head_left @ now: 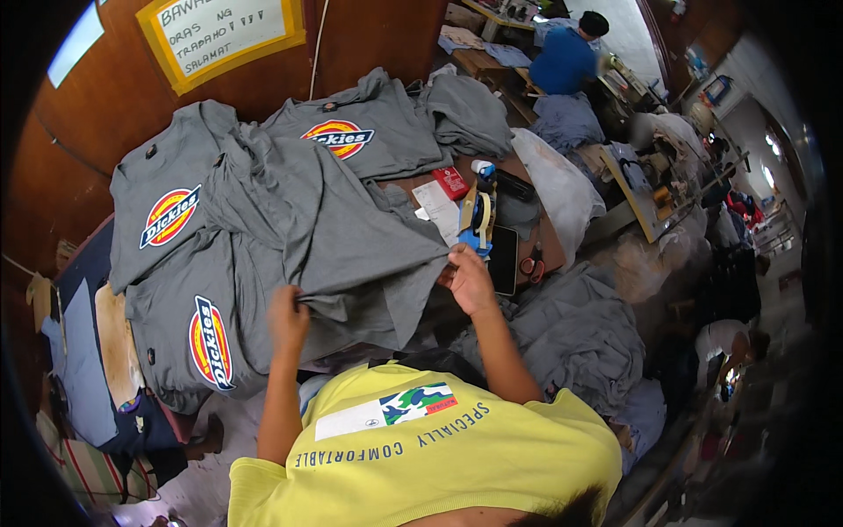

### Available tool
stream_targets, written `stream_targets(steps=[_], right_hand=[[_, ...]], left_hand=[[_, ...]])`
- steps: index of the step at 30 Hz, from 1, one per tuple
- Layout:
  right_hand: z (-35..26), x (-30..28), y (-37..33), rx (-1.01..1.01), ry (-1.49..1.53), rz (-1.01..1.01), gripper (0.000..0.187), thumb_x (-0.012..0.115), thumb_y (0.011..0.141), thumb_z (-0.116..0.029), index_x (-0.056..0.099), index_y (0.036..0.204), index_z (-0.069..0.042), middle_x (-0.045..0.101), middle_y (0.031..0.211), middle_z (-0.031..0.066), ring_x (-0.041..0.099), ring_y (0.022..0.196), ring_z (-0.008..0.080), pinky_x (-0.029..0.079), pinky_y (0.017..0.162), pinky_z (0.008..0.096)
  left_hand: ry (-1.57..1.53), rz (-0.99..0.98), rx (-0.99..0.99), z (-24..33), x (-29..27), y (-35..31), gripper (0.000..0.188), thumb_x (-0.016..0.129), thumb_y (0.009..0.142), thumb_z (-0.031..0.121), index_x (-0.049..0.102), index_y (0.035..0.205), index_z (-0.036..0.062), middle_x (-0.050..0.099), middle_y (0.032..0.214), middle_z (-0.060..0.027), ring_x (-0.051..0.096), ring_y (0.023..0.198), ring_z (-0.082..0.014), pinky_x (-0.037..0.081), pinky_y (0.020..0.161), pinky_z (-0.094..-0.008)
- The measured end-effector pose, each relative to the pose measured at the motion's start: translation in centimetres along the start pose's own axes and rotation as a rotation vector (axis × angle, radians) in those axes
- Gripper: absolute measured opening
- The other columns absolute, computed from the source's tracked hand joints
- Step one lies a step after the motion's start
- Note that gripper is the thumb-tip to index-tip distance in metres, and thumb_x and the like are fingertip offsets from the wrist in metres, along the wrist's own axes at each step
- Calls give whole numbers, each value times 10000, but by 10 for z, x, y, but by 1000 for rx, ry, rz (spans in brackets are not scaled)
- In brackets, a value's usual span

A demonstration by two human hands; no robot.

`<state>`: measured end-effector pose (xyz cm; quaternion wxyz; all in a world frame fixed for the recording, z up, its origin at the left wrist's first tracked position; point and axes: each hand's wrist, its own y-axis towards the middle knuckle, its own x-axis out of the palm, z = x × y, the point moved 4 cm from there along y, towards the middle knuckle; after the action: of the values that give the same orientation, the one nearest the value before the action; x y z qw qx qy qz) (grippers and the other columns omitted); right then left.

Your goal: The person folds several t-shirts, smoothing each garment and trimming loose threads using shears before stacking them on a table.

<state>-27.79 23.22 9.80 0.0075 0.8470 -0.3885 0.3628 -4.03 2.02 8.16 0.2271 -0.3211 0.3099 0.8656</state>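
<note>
A grey T-shirt (351, 233) is spread across the table in front of me, its near edge lifted. My right hand (468, 279) is closed on one corner of this shirt, pinching it between thumb and fingers. Further left, my left hand (288, 323) is closed on the near edge; it is slightly blurred. Beneath and beside the held shirt lie more grey T-shirts: one at the near left (167, 325), another at the far left (132, 189) and one at the back (395, 132). These three show round-topped red, yellow and blue chest prints.
Right of the shirts are a tape dispenser (477, 224), a red box (450, 183), white paper (436, 209), a dark flat tablet-like thing (504, 259) and scissors (532, 266). Grey cloth (571, 329) is heaped at my right. A person in blue (565, 61) sits at the back right.
</note>
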Motion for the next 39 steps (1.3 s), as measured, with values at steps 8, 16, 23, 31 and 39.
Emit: stream_targets(steps=[8, 16, 23, 31, 39], right_hand=[[-48, 38, -15, -240, -25, -76, 73, 526, 807, -154, 493, 865, -125, 541, 776, -24, 536, 684, 95, 453, 605, 249], [-45, 42, -40, -447, -91, 89, 38, 535, 813, -154, 502, 805, -136, 502, 714, -65, 481, 657, 30, 387, 592, 197], [-24, 30, -57, -551, -170, 349, 56, 539, 802, -132, 506, 757, -140, 483, 623, -66, 476, 552, 35, 359, 501, 195], [38, 142, -96, -1220, -983, 289, 141, 443, 683, 114, 458, 723, -20, 521, 746, 93, 517, 699, 186, 420, 663, 266], [90, 207, -31, -724, -566, -139, 185, 471, 732, 38, 568, 880, -15, 559, 941, 146, 575, 846, 270, 450, 731, 310]], left_hand=[[-486, -320, -138, -38, -33, 32, 207, 508, 621, -118, 506, 784, 10, 565, 780, -74, 551, 761, -167, 429, 722, -281], [-1148, -867, -154, -12, -45, 26, 316, 651, 563, -102, 513, 798, 57, 517, 841, -27, 495, 794, -122, 378, 713, -225], [-1484, -654, -293, -40, -74, 54, 248, 637, 762, 98, 522, 977, 50, 515, 962, -35, 524, 843, -143, 421, 698, -257], [-1283, -127, -241, 18, -88, 95, 230, 573, 826, 195, 562, 956, 5, 559, 804, -12, 507, 684, -74, 412, 613, -217], [-850, -613, 564, 141, -152, 3, 106, 598, 755, 58, 578, 849, 12, 512, 720, -64, 504, 658, -172, 397, 631, -257]])
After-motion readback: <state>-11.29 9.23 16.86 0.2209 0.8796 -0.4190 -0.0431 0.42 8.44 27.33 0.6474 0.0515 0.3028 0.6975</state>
